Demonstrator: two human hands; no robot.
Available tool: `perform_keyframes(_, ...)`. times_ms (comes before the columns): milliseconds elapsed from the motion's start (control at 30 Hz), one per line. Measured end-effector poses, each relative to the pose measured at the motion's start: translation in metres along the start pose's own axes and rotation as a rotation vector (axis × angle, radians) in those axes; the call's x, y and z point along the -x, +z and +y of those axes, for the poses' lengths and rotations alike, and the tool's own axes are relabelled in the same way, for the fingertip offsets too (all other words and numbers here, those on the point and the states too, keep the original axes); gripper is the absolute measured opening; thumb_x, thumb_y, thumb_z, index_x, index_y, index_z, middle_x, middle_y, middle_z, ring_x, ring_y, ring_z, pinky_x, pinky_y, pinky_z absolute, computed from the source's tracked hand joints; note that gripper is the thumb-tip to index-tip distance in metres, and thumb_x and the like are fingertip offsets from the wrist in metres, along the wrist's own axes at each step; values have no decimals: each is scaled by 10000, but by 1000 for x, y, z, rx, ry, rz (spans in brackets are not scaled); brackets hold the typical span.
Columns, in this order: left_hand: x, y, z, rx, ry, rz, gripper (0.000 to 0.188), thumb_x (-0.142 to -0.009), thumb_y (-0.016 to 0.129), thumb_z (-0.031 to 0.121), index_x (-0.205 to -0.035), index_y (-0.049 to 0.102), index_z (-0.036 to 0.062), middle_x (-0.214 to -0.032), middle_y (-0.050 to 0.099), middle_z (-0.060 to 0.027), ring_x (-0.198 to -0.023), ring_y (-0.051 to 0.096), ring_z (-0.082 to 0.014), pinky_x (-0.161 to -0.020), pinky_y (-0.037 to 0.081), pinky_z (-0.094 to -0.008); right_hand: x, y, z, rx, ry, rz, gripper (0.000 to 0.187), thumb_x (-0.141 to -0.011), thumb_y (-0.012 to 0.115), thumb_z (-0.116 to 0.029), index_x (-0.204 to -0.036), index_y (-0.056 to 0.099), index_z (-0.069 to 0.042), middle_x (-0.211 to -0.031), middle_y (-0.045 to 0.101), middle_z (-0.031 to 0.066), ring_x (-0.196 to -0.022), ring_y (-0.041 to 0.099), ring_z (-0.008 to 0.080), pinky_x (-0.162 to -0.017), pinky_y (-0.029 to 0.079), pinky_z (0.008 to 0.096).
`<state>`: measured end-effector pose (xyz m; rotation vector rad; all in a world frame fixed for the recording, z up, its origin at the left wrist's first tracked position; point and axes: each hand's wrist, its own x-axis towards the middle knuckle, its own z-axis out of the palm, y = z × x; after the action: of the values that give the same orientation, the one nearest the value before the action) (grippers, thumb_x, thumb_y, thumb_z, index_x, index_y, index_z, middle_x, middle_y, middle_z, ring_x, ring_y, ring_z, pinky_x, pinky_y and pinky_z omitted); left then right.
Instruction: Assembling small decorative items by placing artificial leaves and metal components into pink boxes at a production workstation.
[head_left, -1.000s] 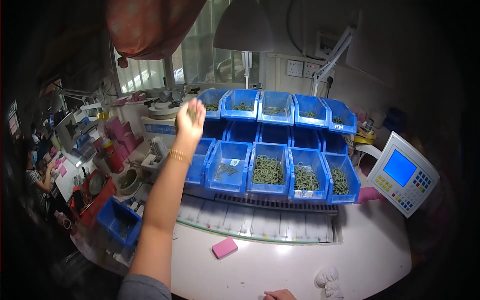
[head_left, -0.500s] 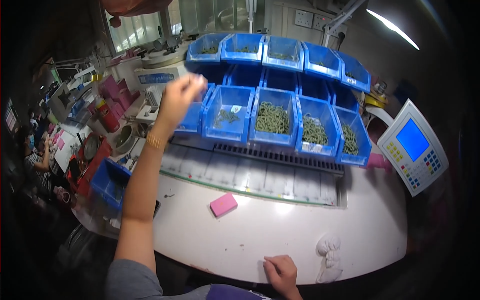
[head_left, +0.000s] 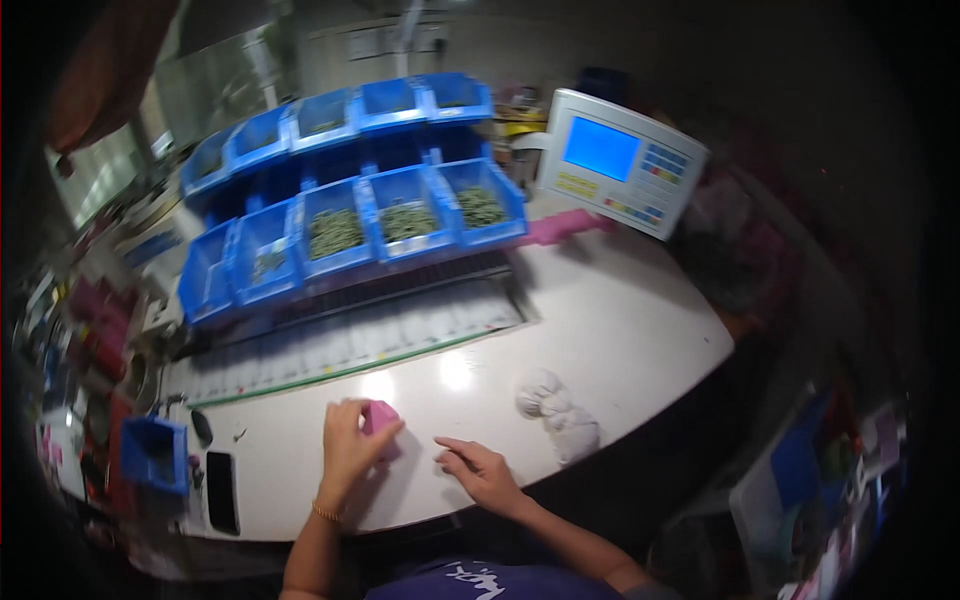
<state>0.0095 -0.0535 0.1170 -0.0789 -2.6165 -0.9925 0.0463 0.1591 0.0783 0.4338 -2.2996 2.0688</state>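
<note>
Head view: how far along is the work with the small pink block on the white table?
Done: the left hand has closed on the small pink block on the white table. In hand: the right hand rests beside it, empty. Left: the blue bins of green parts sit untouched behind; the block is not lifted.

Bare white table (head_left: 620, 330) lies open at one o'clock of the right hand (head_left: 480, 472). White cloth (head_left: 558, 412) obstructs at three o'clock; blue bins (head_left: 350, 235) block twelve.
</note>
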Motion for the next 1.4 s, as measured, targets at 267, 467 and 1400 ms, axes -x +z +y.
perform_keyframes(267, 23, 37, 46, -149, -31, -34, 438, -768, 762, 356, -1010, 621, 20, -938, 634, -149, -852, 633, -338, -753, 514, -439, -14, -87, -35, 1310, -306, 321, 415, -857, 664, -164, -1270, 633, -160, -1261, 597, 83, -1122, 545, 289, -1005, 381, 472)
perform_keyframes(467, -4, 41, 62, -315, -152, -185, 507, -805, 719, 419, -1080, 617, 6, -966, 658, -182, -811, 653, -383, -727, 511, -469, -29, -190, 7, 1327, -247, 200, 488, -853, 610, -89, -1330, 604, -196, -1223, 586, 91, -1040, 540, 267, -973, 392, 446)
perform_keyframes(1400, -358, 268, 77, -600, 626, -76, 862, -802, 698, 570, -1379, 452, -22, -1193, 587, -250, -1076, 568, -402, -965, 419, -510, -392, -377, 140, 963, -690, 841, 421, -857, 692, -266, -1232, 606, -95, -1285, 579, 156, -1172, 531, 358, -987, 420, 487)
